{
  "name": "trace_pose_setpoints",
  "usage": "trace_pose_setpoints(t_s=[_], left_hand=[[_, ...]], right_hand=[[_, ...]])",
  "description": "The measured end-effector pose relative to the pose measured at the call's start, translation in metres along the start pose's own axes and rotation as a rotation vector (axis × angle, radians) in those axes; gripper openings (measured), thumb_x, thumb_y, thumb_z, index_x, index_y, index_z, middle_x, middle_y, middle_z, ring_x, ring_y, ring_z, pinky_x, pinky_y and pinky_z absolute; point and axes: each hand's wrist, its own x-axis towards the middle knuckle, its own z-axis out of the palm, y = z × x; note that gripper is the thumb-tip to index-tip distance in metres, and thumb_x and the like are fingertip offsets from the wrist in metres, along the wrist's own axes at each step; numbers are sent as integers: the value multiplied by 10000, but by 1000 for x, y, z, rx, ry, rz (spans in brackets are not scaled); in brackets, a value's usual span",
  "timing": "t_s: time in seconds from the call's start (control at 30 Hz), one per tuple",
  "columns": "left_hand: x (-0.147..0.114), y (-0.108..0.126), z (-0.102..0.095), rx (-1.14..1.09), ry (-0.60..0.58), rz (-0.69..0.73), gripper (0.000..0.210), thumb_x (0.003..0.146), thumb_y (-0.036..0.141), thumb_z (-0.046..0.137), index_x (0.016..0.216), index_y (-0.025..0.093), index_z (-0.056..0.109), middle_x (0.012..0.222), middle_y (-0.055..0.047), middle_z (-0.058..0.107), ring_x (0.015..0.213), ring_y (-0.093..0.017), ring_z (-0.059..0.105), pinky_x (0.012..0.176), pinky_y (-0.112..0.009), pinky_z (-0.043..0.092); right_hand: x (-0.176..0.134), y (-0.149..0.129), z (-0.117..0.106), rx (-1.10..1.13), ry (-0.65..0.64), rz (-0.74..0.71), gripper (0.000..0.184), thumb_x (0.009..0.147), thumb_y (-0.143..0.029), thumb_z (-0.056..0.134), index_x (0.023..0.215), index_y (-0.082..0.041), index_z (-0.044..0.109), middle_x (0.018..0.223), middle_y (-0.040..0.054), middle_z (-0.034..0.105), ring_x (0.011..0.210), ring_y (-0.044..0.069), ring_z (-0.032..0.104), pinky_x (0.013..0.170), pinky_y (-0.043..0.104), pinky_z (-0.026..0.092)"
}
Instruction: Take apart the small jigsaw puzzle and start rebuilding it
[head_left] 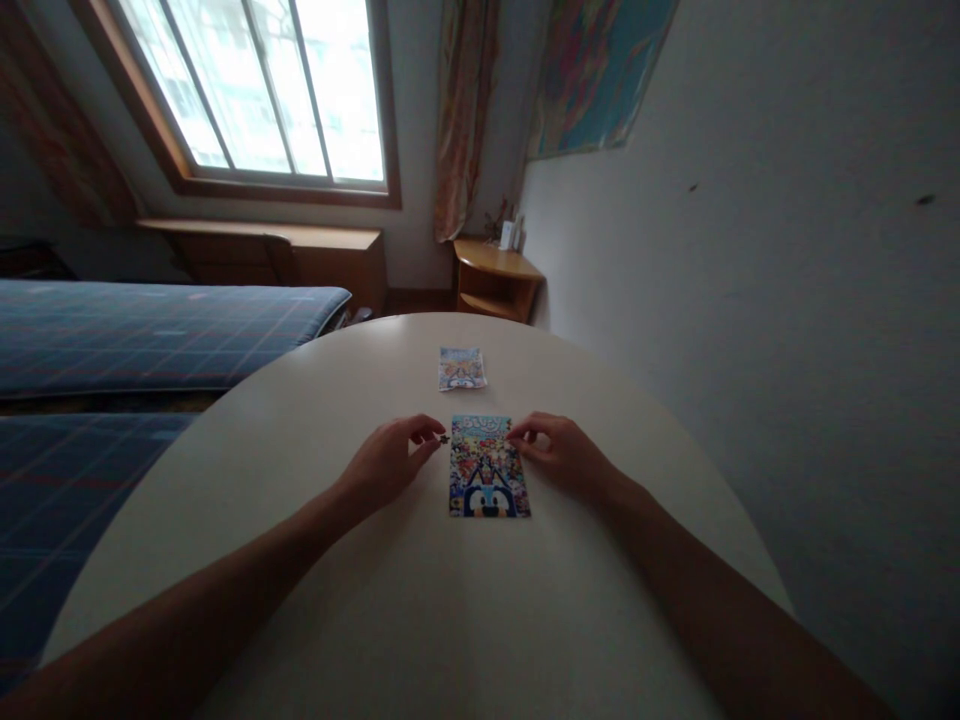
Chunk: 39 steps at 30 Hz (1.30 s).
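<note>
A colourful jigsaw puzzle (489, 470) with a blue cartoon dog's face along its bottom lies on the round white table (390, 620). Between the thumb and fingertips of my left hand (391, 455) is a small dark puzzle piece (445, 439), just off the puzzle's left edge. My right hand (561, 452) is closed in a pinch over the puzzle's upper right edge; whatever is between those fingertips is too small to make out. Beyond the puzzle lies a small printed sheet (462, 369) with a similar picture.
A bed with a blue plaid cover (165, 335) stands to the left of the table. Behind are a wooden desk with a chair (255, 250) under the window and a small corner shelf (499, 262). The white wall (750, 330) runs close along the table's right side.
</note>
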Motion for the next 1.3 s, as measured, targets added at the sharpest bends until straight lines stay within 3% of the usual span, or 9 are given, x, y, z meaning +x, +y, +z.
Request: trace_pose_setpoints(t_s=[0.17,0.37,0.6,0.9,1.03,1.13,1.3], left_hand=[[-6,15,22,-295,60,-23,148,870,280,617,922,207,734,879,-18,761,766,-167,681,767,-288,521],[-10,22,32,-404,35,-30,118,846,252,649,888,215,754,859,-4,770,795,-171,699,792,-287,532],[-10,24,33,-365,-38,-13,155,862,327,646,848,221,759,834,-8,770,779,-186,705,815,-308,551],[-10,24,31,-369,-99,113,207,902,255,572,861,232,774,922,-27,752,885,-190,684,903,-322,523],[-11,22,33,-333,-49,148,180,899,253,585,915,235,763,952,-37,744,917,-195,678,911,-344,525],[-15,22,34,-258,-5,279,199,894,250,591,1032,223,732,1056,-59,734,1036,-213,645,976,-381,501],[-23,25,34,-33,-144,541,363,843,251,638,1204,274,664,1332,-49,619,1250,-254,534,1095,-468,413]], right_hand=[[-2,-27,14,63,-2,-43,120,875,-256,648,924,-203,744,799,32,712,714,153,627,704,274,477],[-5,-46,25,155,50,24,133,891,-294,628,912,-200,720,810,24,727,722,153,645,678,262,482],[-6,-46,27,250,21,69,156,904,-314,596,917,-197,699,806,30,727,758,172,662,698,275,503],[-6,-49,29,281,19,45,152,909,-326,604,923,-212,704,851,31,740,805,176,677,741,282,514],[-4,-46,24,233,47,42,148,914,-309,592,920,-203,694,841,28,731,776,165,667,733,273,506],[-1,-31,15,151,113,61,182,931,-337,576,930,-200,696,831,34,730,771,171,664,755,292,503],[3,3,6,34,117,56,171,919,-330,603,953,-209,719,911,53,743,852,196,671,811,333,502]])
